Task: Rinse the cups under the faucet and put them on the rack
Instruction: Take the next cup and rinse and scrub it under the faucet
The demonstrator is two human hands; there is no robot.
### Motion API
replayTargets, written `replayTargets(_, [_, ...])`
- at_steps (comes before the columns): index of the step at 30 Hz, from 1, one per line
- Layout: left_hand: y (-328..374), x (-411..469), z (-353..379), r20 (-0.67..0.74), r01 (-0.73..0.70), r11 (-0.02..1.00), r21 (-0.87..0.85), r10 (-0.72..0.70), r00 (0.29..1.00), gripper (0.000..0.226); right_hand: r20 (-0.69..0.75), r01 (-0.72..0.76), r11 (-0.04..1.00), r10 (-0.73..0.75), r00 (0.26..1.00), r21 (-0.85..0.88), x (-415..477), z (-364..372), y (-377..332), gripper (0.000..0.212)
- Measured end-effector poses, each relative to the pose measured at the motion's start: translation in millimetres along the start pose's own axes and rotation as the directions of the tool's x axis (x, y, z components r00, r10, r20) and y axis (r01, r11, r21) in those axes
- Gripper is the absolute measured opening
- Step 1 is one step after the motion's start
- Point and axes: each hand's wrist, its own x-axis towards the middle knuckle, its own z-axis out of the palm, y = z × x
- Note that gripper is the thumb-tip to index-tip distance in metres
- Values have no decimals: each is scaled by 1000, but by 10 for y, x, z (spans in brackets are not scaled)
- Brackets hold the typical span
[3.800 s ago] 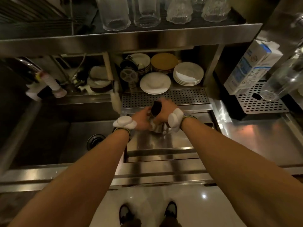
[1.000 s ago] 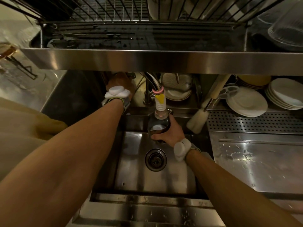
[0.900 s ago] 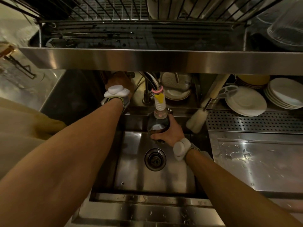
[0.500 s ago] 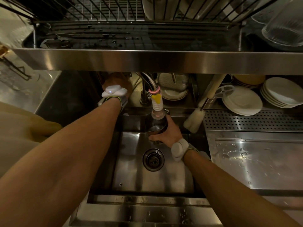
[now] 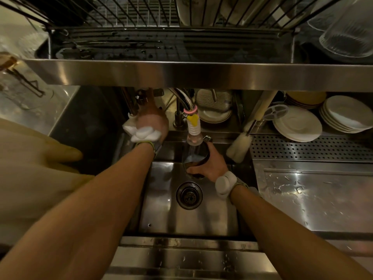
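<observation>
While my right hand (image 5: 210,166) grips the cup (image 5: 194,158) under the faucet (image 5: 192,126), left hand (image 5: 152,122) clasps the tap; rack (image 5: 141,19) next.

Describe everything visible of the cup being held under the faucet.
The cup is small, dark and glossy, material unclear in the dim light. The right hand wraps it from the right, holding it mouth-up above the sink, directly beneath the faucet nozzle. Water appears to stream into it; a bluish sheen shows inside.

cup (image 5: 195,158) under faucet (image 5: 192,126), above sink (image 5: 187,221) | plates (image 5: 296,123) right | rack (image 5: 153,15) overhead
</observation>
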Motion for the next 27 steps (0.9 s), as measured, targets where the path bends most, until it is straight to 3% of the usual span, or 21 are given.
replayTargets(3, [-215, -292, 163, -54, -80, 995, -53, 78, 996, 44, -6, -21, 1000, 21, 1000, 15, 28, 12, 3, 96])
replayTargets(9, [-498, -464, 392, 261, 82, 985, -153, -40, 965, 27, 38, 44, 999, -45, 998, 23, -22, 1, -4, 87])
replayTargets(14, [-685, -675, 534, 396, 107, 983, -149, -40, 918, 25, 11, 38, 999, -39, 999, 21, 25, -31, 6, 91])
replayTargets(27, [-760, -589, 558, 366, 83, 975, -207, -2, 931, 21, 32, 55, 998, -57, 998, 43, -54, 83, 75, 85])
